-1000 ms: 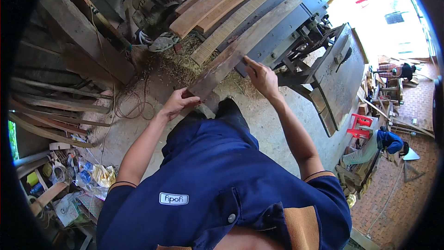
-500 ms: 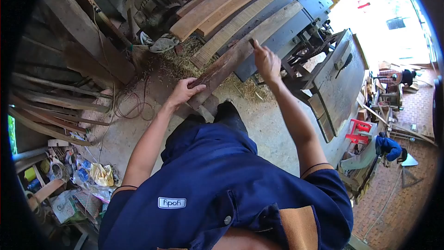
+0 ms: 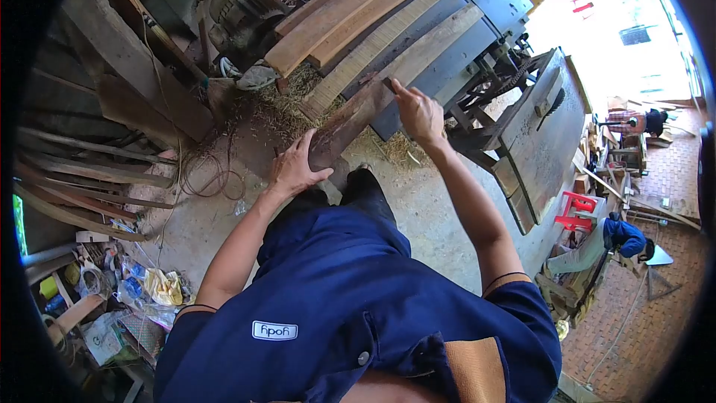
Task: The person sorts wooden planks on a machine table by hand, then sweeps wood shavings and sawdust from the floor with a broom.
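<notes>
A long curved wooden plank [image 3: 359,113], dark and rough at its near end and paler at its far end, slopes from the grey metal machine table [image 3: 488,0] toward my body. My left hand [image 3: 296,168] grips its near end, fingers along the left edge and thumb spread across the end. My right hand [image 3: 421,116] is closed over the plank's right edge, about midway along. A small dark piece [image 3: 388,84] pokes out at its fingertips; its kind cannot be made out.
More curved boards [image 3: 343,15] lie on the machine table, beside a motor [image 3: 246,4]. Wood shavings [image 3: 298,97] cover the floor below. At right stands a saw table [image 3: 537,134] with a toothed blade. Two people work farther right, near a red plastic stool [image 3: 578,210]. Bags and scraps lie lower left.
My right hand has slid along the plank toward me and to the left. My left hand has shifted slightly, its thumb now spread wide at the plank's end.
</notes>
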{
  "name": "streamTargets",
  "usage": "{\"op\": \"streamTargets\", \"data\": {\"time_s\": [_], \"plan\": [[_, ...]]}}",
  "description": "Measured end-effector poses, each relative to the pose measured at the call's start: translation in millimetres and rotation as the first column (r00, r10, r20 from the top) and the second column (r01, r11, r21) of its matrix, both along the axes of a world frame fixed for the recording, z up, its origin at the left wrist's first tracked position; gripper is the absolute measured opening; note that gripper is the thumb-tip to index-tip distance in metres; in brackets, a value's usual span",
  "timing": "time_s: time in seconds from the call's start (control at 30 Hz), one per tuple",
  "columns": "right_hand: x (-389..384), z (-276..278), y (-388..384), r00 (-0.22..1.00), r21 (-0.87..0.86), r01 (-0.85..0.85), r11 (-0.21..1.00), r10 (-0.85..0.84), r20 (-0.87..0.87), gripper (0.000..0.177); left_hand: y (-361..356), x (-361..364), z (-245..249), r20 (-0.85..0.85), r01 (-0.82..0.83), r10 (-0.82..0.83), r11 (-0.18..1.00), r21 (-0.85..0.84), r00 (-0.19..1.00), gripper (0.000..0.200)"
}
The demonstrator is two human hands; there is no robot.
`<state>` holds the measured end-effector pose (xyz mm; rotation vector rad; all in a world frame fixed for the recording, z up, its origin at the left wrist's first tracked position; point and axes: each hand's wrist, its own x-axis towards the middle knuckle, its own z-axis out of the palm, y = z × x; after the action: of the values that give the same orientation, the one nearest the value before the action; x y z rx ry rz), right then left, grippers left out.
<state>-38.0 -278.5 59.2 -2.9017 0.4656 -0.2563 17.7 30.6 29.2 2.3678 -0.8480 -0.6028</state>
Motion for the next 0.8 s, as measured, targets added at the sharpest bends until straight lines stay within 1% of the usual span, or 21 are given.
{"op": "streamTargets", "data": {"time_s": [0.07, 0.1, 0.17, 0.2, 0.3, 0.33, 0.37, 0.4, 0.47, 0.5, 0.57, 0.6, 0.63, 0.67, 0.7, 0.73, 0.8], "plan": [[12.1, -2.7, -21.0, 1.000, -0.024, 0.006, 1.000, -0.006, 0.012, 0.038, -0.4, -1.6, 1.6, 0.001, -0.003, 0.004, 0.999, -0.032, 1.000, 0.102], [17.6, 5.2, -24.3, 0.997, -0.046, 0.082, 0.996, -0.083, -0.004, 0.037, -1.6, -2.4, -2.0, -0.001, -0.005, 0.005, 0.999, -0.033, 1.000, 0.102], [13.3, -0.1, -16.3, 0.997, -0.035, 0.075, 0.997, -0.074, 0.030, 0.034, 0.7, -1.2, -6.7, -0.012, -0.010, 0.009, 0.998, -0.060, 1.000, 0.102], [11.2, -0.9, -9.9, 0.995, -0.028, 0.071, 0.997, -0.069, 0.066, 0.032, 1.8, 0.5, -5.4, -0.006, -0.017, 0.017, 0.998, -0.057, 1.000, 0.102], [1.2, 1.9, 0.9, 1.000, -0.024, -0.013, 1.000, 0.014, 0.022, 0.033, 0.3, -2.1, -3.1, 0.023, -0.014, 0.015, 0.999, -0.034, 1.000, 0.105], [-0.7, 2.6, -1.8, 0.999, -0.010, -0.046, 0.999, 0.046, 0.002, 0.033, 0.7, -0.4, -3.5, 0.023, -0.017, 0.018, 0.999, -0.034, 1.000, 0.105], [4.6, 3.6, -9.6, 0.998, -0.007, -0.045, 0.999, 0.045, 0.037, 0.033, 0.9, 0.9, -4.6, -0.012, -0.023, 0.022, 0.998, -0.052, 1.000, 0.104], [13.1, -3.0, -24.2, 0.999, -0.047, -0.031, 0.998, 0.033, 0.029, 0.032, 0.8, 0.0, -5.8, -0.051, -0.028, 0.025, 0.997, -0.068, 0.998, 0.103], [23.2, -0.1, -33.0, 0.996, -0.018, 0.049, 0.999, -0.047, 0.078, 0.033, -0.6, -0.7, -8.3, -0.062, -0.028, 0.023, 0.997, -0.073, 0.998, 0.103], [20.7, -4.0, -27.5, 0.996, -0.014, 0.045, 0.999, -0.043, 0.077, 0.033, 0.5, 0.4, -7.8, -0.060, -0.024, 0.020, 0.997, -0.080, 0.998, 0.103], [9.2, -12.3, -6.3, 1.000, -0.008, 0.008, 1.000, -0.008, 0.001, 0.037, -0.7, 0.6, -2.0, -0.071, -0.037, 0.032, 0.997, -0.069, 0.997, 0.102], [0.7, 0.5, 19.9, 0.999, 0.048, 0.007, 0.999, -0.009, 0.040, 0.036, -0.8, 0.0, -0.4, -0.087, -0.042, 0.037, 0.997, -0.059, 0.996, 0.101], [-4.7, 3.2, 25.6, 1.000, 0.068, -0.020, 0.998, 0.019, 0.015, 0.036, -0.3, 0.4, -3.4, -0.088, -0.047, 0.042, 0.997, -0.060, 0.995, 0.101], [-6.9, 4.3, 28.6, 0.999, 0.089, -0.043, 0.995, 0.045, -0.010, 0.037, -0.3, 0.2, -7.2, -0.047, -0.039, 0.036, 0.997, -0.066, 0.998, 0.102], [-4.8, 4.6, 21.4, 0.997, 0.088, -0.071, 0.994, 0.070, 0.015, 0.036, 1.1, -1.5, -10.7, -0.009, -0.027, 0.027, 0.997, -0.068, 1.000, 0.103], [-0.6, 3.1, 8.5, 0.995, 0.087, -0.095, 0.992, 0.092, 0.037, 0.036, 2.5, -2.0, -12.9, -0.016, -0.025, 0.024, 0.998, -0.064, 1.000, 0.103], [10.4, 1.9, -3.4, 0.996, 0.068, 0.044, 0.997, -0.049, 0.075, 0.034, 1.2, -0.6, -14.6, 0.003, -0.013, 0.014, 0.988, -0.153, 1.000, 0.103]]}}
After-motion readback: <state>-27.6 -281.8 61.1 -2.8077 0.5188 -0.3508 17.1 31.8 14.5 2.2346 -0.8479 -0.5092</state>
